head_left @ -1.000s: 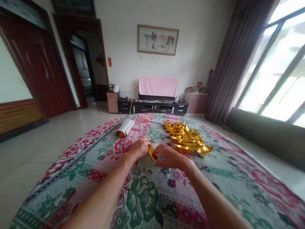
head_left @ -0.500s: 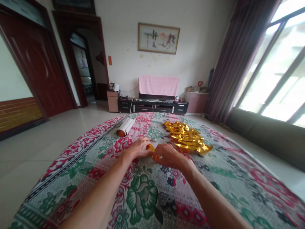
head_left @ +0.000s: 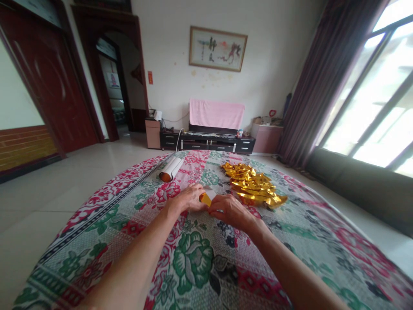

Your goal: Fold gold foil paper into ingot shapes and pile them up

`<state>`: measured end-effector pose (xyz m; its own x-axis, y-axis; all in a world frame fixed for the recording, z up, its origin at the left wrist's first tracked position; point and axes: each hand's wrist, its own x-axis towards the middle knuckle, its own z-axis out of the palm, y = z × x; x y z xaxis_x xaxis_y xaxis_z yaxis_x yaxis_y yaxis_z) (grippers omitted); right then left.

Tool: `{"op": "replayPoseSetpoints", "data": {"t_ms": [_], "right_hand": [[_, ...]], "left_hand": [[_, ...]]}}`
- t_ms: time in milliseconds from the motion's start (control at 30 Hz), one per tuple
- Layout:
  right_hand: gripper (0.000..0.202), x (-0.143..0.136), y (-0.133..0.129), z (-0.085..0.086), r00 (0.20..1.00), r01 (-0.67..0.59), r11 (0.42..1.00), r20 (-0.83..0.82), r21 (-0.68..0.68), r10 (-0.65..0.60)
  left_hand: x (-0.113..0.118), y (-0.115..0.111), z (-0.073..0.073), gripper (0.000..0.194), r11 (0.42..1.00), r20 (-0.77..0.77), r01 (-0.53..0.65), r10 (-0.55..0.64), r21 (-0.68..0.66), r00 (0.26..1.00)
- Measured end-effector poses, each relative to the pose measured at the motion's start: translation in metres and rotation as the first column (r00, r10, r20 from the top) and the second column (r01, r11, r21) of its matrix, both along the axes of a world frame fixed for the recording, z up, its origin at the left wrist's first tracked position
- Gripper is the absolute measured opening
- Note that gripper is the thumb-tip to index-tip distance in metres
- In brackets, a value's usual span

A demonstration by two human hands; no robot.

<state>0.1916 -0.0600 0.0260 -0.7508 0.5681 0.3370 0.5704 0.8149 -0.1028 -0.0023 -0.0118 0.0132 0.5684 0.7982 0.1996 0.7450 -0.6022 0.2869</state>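
Between my two hands, over the middle of the table, is a small piece of gold foil paper (head_left: 205, 199) with a white side showing. My left hand (head_left: 192, 198) has its fingers closed on the paper's left part. My right hand (head_left: 227, 209) pinches its right end, the fingertips partly hidden. Beyond and to the right of my right hand lies a pile of folded gold foil pieces (head_left: 254, 185). A roll of white-backed sheets with a gold inside (head_left: 171, 168) rests at the far left of the table.
A patterned red, green and white cloth (head_left: 193, 262) covers the round table. Past its far edge stand a low black cabinet (head_left: 206, 143) and a pink cloth (head_left: 217, 113) over a screen-like shape. A window (head_left: 374, 99) is on the right.
The fingers have shifted slightly around the foil paper, and more of its gold face shows between my hands. The view has tilted a little. The pile and roll stay in place.
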Motion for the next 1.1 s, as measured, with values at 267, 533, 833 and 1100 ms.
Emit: {"op": "replayPoseSetpoints", "data": {"t_ms": [267,533,833,1100], "right_hand": [[0.022,-0.004,-0.012,-0.006,0.997,0.057,0.986,0.037,0.157,-0.063],[0.022,-0.007,-0.013,-0.01,0.991,0.133,0.982,-0.005,0.134,-0.134],[0.019,-0.007,-0.016,-0.011,0.99,0.139,0.984,-0.048,0.111,-0.135],[0.015,-0.007,-0.014,-0.015,0.982,0.168,0.981,-0.103,0.094,-0.158]], "left_hand": [[0.0,0.003,-0.005,0.04,0.999,-0.036,0.021,-0.019,0.039,0.999],[-0.001,0.002,-0.001,0.037,1.0,-0.039,0.002,-0.002,0.0,0.999],[0.004,-0.005,0.002,0.035,0.998,-0.039,-0.045,0.046,0.034,0.998],[0.004,-0.004,0.004,0.037,1.0,-0.049,-0.007,0.008,0.002,0.999]]}}
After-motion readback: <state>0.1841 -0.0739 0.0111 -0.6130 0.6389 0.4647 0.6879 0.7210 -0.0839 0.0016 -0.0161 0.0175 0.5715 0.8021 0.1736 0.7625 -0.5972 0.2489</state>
